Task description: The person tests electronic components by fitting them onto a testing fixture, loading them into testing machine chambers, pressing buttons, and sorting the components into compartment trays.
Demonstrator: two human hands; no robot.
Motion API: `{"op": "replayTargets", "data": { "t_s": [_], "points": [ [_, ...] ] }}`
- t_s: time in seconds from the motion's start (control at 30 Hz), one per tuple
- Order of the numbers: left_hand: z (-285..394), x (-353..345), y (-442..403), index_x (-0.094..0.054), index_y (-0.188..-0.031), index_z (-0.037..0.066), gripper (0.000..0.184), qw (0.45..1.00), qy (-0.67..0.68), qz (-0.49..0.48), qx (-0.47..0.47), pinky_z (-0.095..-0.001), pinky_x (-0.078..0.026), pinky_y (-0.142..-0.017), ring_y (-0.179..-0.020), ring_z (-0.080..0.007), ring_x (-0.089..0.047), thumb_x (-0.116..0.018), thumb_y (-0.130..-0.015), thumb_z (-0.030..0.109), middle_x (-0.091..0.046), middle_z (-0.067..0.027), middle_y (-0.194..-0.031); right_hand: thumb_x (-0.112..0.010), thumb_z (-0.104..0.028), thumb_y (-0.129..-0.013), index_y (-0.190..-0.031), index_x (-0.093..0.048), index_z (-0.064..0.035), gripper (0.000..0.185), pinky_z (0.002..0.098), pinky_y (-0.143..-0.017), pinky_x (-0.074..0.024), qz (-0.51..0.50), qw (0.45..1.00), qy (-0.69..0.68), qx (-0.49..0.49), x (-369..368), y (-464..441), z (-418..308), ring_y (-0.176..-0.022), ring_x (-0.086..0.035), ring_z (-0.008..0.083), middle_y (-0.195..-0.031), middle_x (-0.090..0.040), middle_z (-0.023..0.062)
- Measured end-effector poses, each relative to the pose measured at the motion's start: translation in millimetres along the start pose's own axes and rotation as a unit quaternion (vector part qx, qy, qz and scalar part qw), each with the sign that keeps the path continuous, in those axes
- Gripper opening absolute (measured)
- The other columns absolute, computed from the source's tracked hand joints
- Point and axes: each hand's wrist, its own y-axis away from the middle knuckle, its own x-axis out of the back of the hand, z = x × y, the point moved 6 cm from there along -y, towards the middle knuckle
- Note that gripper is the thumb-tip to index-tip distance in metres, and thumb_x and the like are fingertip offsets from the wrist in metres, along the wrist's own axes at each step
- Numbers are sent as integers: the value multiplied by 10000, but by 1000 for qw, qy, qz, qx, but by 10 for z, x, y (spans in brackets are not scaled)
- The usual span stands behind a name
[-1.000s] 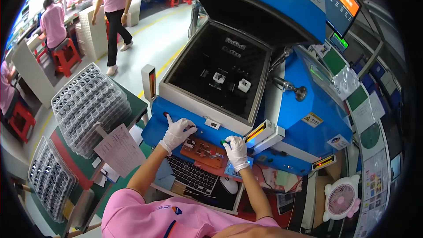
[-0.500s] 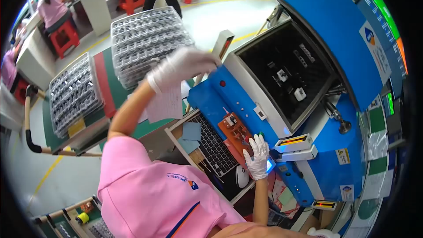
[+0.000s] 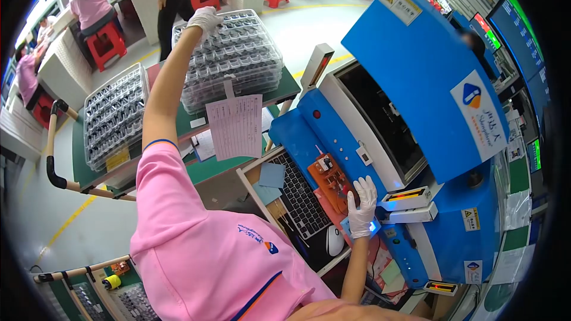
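My left hand [image 3: 205,19], in a white glove, reaches to the far edge of a stack of clear plastic trays [image 3: 232,62] filled with small dark parts. Its fingers are closed and point down at the top tray; whatever they pinch is too small to make out. My right hand [image 3: 363,205], gloved too, lies with fingers spread on the front of a blue machine [image 3: 380,169]. Beside that hand is an orange fixture [image 3: 329,181] carrying small parts. The machine's blue hood [image 3: 428,77] hangs over part of its dark window [image 3: 383,113].
Another tray [image 3: 116,119] of parts is on the cart at left. A written sheet [image 3: 235,128] hangs from the stack. A keyboard [image 3: 300,193] and white mouse [image 3: 335,241] lie in a pull-out drawer. A person [image 3: 172,0] stands behind the cart.
My left hand has moved from beside the machine to the tray stack. The blue hood has come down over more of the window. My right hand stays by the orange fixture.
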Motion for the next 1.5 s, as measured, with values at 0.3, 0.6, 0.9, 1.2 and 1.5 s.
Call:
{"op": "replayTargets", "data": {
  "t_s": [0.3,0.6,0.9,1.2,1.5],
  "points": [
    [74,-42,108,-700,-1051,39,471,996,-26,80,-19,-431,-522,-894,-1034,-354,-657,-686,-782,426,-680,-218,-1084,-646,-72,-897,-1223,-646,-61,326,421,-1102,-387,47,997,-62,-12,96,-79,24,-1279,-512,284,-1314,-594,130],
    [-38,-239,-103,-708,-1042,60,435,988,-91,123,0,-461,-514,-912,-1051,-374,-646,-634,-832,434,-677,-217,-1093,-506,46,-923,-871,-536,3,74,393,-936,-541,216,920,-34,325,2167,-1108,-2334,-1118,-635,387,-1233,-625,214],
    [23,460,690,-713,-916,20,480,975,66,199,-73,-440,-507,-755,-859,-371,-678,-589,-915,484,-694,-209,-861,-543,21,-861,-836,-559,-16,48,391,-912,-527,136,872,4,470,2238,-840,-2926,-1067,-634,354,-1170,-634,188],
    [-1878,1301,2370,-703,-1013,25,384,980,-2,148,130,-398,-497,-806,-900,-296,-679,-612,-889,377,-698,-191,-931,-581,-5,-799,-800,-582,-36,31,390,-887,-513,77,848,-40,523,2042,-571,-3008,-1016,-633,321,-1107,-643,162],
    [-2643,752,2796,-729,-998,76,314,974,7,152,168,-373,-509,-825,-901,-274,-682,-681,-808,321,-711,-164,-927,-618,-30,-738,-765,-605,-55,40,389,-863,-499,9,823,-87,561,1688,-203,-3161,-965,-632,287,-1045,-653,136]
  ]
}}
